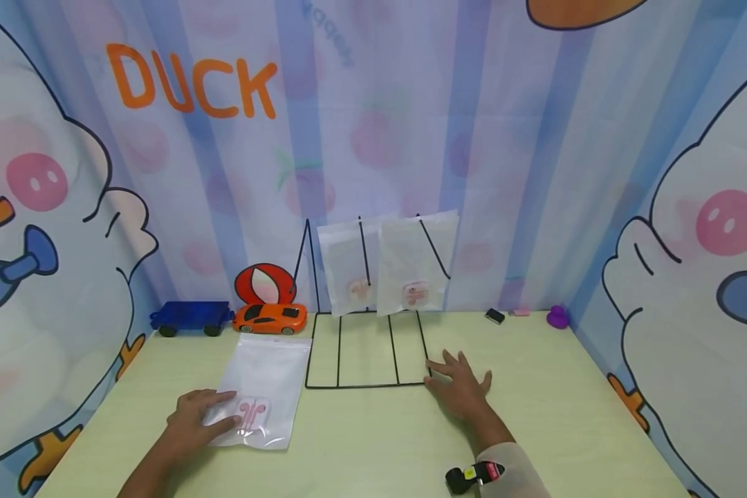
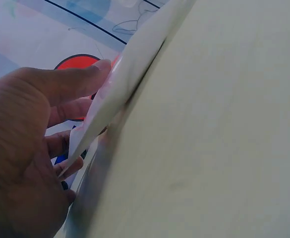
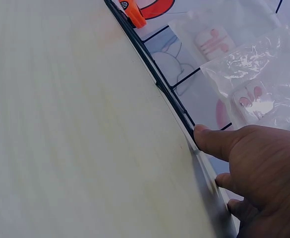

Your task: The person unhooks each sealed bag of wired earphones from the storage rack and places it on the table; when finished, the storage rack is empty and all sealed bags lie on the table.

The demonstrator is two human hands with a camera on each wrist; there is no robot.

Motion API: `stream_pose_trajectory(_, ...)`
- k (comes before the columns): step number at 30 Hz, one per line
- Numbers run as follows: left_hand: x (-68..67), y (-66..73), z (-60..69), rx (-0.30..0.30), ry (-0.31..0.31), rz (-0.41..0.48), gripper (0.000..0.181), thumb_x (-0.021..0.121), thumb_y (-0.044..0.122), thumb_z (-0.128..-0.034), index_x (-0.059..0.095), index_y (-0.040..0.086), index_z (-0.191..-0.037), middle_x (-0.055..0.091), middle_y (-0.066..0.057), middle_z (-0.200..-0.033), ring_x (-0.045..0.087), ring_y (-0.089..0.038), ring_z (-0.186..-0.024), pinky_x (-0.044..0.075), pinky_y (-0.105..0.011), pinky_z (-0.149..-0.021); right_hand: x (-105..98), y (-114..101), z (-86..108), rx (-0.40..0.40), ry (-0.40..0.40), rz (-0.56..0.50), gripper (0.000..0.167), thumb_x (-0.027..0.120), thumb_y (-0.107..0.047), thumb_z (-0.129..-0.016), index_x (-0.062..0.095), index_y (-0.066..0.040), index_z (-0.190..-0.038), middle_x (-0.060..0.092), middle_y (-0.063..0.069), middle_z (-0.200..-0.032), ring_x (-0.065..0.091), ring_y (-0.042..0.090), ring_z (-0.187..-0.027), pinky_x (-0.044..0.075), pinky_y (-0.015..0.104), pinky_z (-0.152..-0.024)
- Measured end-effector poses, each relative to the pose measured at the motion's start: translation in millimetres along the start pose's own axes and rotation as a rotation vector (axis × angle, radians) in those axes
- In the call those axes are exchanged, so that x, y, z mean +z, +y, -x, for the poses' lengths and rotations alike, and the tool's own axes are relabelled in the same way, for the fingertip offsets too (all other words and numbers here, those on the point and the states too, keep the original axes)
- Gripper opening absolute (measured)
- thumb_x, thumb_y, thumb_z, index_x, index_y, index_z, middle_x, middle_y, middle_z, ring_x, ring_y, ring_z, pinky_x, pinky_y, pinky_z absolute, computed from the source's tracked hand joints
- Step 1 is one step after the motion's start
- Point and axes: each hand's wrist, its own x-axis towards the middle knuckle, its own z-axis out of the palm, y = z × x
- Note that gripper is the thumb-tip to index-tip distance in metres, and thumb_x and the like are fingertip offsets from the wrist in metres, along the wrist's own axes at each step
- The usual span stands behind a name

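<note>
A flat clear-and-white zip bag (image 1: 268, 366) lies on the table, with pink earphones in a small clear case (image 1: 252, 413) showing through its lower part. My left hand (image 1: 193, 422) grips the bag by its left edge; the left wrist view shows the bag (image 2: 130, 74) bent up from the table, with thumb and fingers about it. A black wire rack (image 1: 367, 386) stands right of the bag. Two similar bags, a left one (image 1: 342, 259) and a right one (image 1: 413, 270), hang from its prongs. My right hand (image 1: 460, 391) touches the rack's front right corner with extended fingers.
At the back left are a blue toy cart (image 1: 193, 317), an orange toy car (image 1: 270, 319) and a red-and-white ring-shaped thing (image 1: 265, 282). A small black object (image 1: 494, 316), a pink piece (image 1: 521, 312) and a purple toy (image 1: 557, 317) lie back right. A printed curtain (image 1: 380, 104) borders the table.
</note>
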Motion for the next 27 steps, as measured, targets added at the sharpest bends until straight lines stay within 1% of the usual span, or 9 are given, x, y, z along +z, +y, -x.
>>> stream_pose_trajectory(6, 0.9, 1.9, 2.4, -0.016, 0.033, -0.069, 0.077, 0.083, 0.056, -0.0905, 0.068, 0.007, -0.147, 0.058, -0.036, -0.15, 0.033, -0.063, -0.145, 0.032, -0.086, -0.109, -0.5, 1.3, -1.0, 0.002, -0.005, 0.003, 0.044, 0.07, -0.035, -0.105, 0.071, -0.021, -0.147, 0.04, 0.017, -0.176, 0.015, 0.046, -0.17, -0.014, 0.086, -0.122)
stream_pose_trajectory(9, 0.5, 2.3, 2.7, -0.013, 0.044, -0.077, 0.078, 0.083, 0.058, -0.0905, 0.067, 0.006, -0.148, 0.06, -0.034, -0.148, 0.035, -0.063, -0.144, 0.034, -0.083, -0.108, -0.6, 1.3, -2.0, 0.0, -0.001, 0.003, 0.043, 0.07, -0.036, -0.105, 0.071, -0.022, -0.146, 0.04, 0.017, -0.175, 0.016, 0.047, -0.17, -0.013, 0.086, -0.122)
stream_pose_trajectory(14, 0.2, 1.9, 3.8, -0.002, 0.05, -0.083, 0.077, 0.082, 0.057, -0.0904, 0.067, 0.007, -0.147, 0.061, -0.034, -0.148, 0.036, -0.064, -0.143, 0.036, -0.082, -0.106, -0.3, 1.6, -2.6, 0.0, -0.007, 0.001, 0.043, 0.07, -0.036, -0.105, 0.072, -0.021, -0.146, 0.041, 0.017, -0.175, 0.016, 0.047, -0.17, -0.013, 0.087, -0.122)
stream_pose_trajectory(19, 0.1, 1.1, 3.2, -0.018, 0.041, -0.084, 0.077, 0.082, 0.059, -0.0904, 0.067, 0.009, -0.148, 0.058, -0.033, -0.15, 0.034, -0.065, -0.144, 0.035, -0.082, -0.108, -0.5, 1.7, -1.7, -0.002, -0.004, 0.001, 0.043, 0.07, -0.035, -0.105, 0.072, -0.021, -0.146, 0.041, 0.017, -0.175, 0.016, 0.047, -0.17, -0.013, 0.087, -0.122)
stream_pose_trajectory(23, -2.0, -1.5, 4.3, -0.028, 0.026, -0.121, 0.08, 0.08, 0.062, -0.0906, 0.066, 0.009, -0.149, 0.053, -0.035, -0.15, 0.031, -0.067, -0.141, 0.033, -0.083, -0.106, -0.4, 1.9, -1.0, -0.004, -0.007, -0.003, 0.043, 0.07, -0.035, -0.105, 0.071, -0.02, -0.146, 0.04, 0.017, -0.175, 0.015, 0.047, -0.17, -0.013, 0.087, -0.122)
stream_pose_trajectory(27, -5.5, -2.0, 6.0, -0.036, 0.039, -0.148, 0.082, 0.08, 0.062, -0.0915, 0.064, 0.007, -0.149, 0.05, -0.035, -0.149, 0.032, -0.067, -0.139, 0.033, -0.083, -0.106, -0.8, 1.1, -0.7, -0.008, -0.003, -0.01, 0.043, 0.07, -0.034, -0.105, 0.072, -0.02, -0.146, 0.041, 0.018, -0.175, 0.016, 0.048, -0.169, -0.013, 0.087, -0.122)
